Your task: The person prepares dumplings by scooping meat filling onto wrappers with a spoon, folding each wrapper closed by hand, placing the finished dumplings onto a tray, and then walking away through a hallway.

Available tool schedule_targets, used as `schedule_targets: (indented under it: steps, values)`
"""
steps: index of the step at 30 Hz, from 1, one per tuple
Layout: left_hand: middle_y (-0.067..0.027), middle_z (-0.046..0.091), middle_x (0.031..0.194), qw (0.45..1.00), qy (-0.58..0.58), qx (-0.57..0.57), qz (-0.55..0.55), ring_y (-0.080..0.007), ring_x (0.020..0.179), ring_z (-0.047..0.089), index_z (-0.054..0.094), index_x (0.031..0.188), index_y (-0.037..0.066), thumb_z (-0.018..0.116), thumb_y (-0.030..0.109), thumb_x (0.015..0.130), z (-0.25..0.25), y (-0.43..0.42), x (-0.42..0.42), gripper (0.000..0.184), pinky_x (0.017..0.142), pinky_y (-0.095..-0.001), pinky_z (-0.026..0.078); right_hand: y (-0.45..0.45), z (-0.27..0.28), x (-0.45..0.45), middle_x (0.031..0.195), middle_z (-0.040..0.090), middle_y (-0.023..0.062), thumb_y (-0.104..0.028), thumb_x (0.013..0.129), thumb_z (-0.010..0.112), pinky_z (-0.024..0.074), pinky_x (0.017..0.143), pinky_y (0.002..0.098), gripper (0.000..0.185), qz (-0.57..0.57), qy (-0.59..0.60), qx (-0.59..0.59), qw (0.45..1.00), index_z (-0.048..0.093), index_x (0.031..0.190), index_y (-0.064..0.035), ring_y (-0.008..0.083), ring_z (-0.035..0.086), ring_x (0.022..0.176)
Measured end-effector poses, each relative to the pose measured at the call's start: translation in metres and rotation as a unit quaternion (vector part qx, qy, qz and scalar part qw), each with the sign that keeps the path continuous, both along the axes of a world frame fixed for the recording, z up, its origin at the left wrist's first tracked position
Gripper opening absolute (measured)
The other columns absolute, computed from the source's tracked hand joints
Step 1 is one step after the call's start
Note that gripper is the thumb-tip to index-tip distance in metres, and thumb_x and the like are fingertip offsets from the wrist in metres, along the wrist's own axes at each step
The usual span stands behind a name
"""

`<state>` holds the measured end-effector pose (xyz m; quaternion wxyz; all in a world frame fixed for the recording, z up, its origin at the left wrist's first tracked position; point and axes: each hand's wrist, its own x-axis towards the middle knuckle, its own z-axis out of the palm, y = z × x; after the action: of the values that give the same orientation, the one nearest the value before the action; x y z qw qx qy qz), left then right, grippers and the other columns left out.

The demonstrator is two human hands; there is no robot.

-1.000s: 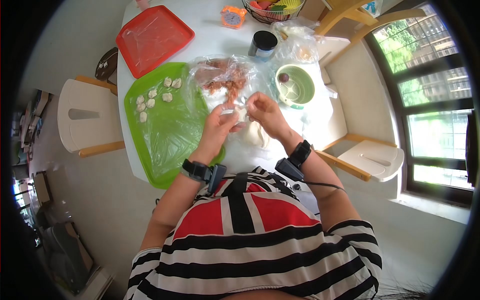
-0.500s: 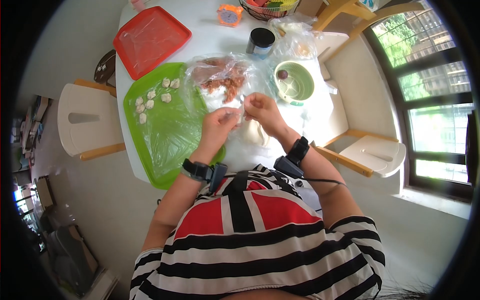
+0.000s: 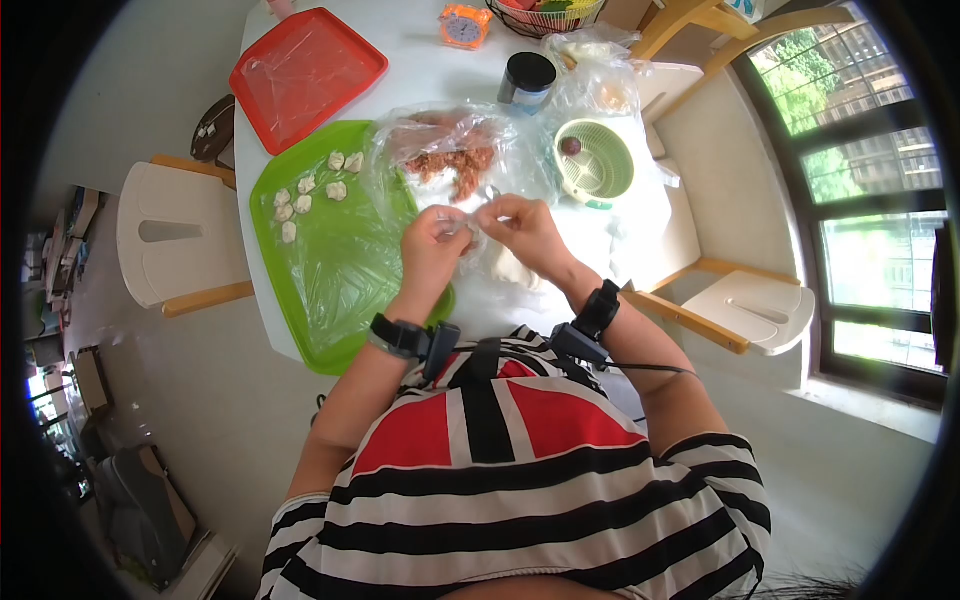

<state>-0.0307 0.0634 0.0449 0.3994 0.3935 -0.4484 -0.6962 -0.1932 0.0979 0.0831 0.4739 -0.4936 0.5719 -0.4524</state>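
Observation:
Both my left hand (image 3: 432, 245) and my right hand (image 3: 525, 235) pinch a small pale piece of dough between them, mostly hidden by the fingers. Just beyond my fingers, reddish minced filling (image 3: 462, 165) lies in a clear plastic bag (image 3: 385, 160). A larger lump of white dough (image 3: 515, 268) rests on the table below my right hand. To the left is a green tray (image 3: 340, 275) lined with plastic film, with several small white dumplings (image 3: 306, 185) near its upper left part.
A red tray (image 3: 310, 80) lies at the back left of the white table (image 3: 425, 75). Farther right stand a dark-lidded jar (image 3: 527, 82), a green strainer basket (image 3: 605, 165) with a round dark item, an orange clock (image 3: 464, 27) and a wire basket (image 3: 550, 20). Chairs flank the table.
My fingertips have come closer together around the dough, hiding more of it. My right hand has shifted slightly down and left.

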Motion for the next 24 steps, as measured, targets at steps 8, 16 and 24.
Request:
schedule_targets:
  steps: [8, 16, 24]
  values:
    - [-0.0104, 0.064, 0.088, 1.0, 0.005, 0.007, -0.007, -0.0151, 0.076, 0.065, 0.053, 0.1, -0.001, 0.062, -0.006, 0.082, 0.005, 0.003, 0.0, 0.02, 0.067, -0.0259, 0.057, -0.004, -0.007, -0.001, 0.078, 0.067, 0.0049, -0.004, 0.079, 0.071, 0.0509, 0.067, 0.0249, 0.009, 0.022, 0.004, 0.017, 1.0, 0.069, 0.085, 0.0023, 0.0097, 0.061, 0.071]
    - [-0.0135, 0.064, 0.094, 0.997, -0.038, -0.052, -0.035, -0.015, 0.08, 0.065, 0.05, 0.106, -0.002, 0.061, -0.006, 0.082, 0.003, 0.004, 0.001, 0.027, 0.07, -0.0257, 0.056, -0.007, -0.014, -0.006, 0.077, 0.067, 0.0081, -0.006, 0.076, 0.074, 0.0505, 0.067, 0.0278, 0.01, 0.04, 0.055, -0.006, 0.998, 0.068, 0.081, 0.0003, 0.0133, 0.062, 0.07]
    - [-0.0174, 0.063, 0.104, 0.998, -0.009, 0.012, -0.065, -0.0171, 0.086, 0.066, 0.04, 0.129, -0.004, 0.056, -0.006, 0.085, 0.008, 0.005, 0.0, 0.047, 0.078, -0.0268, 0.055, -0.001, -0.007, 0.0, 0.08, 0.062, 0.0159, -0.005, 0.08, 0.061, 0.0499, 0.069, 0.0376, 0.006, 0.037, 0.258, -0.167, 0.951, 0.062, 0.085, -0.0016, 0.0323, 0.061, 0.077]
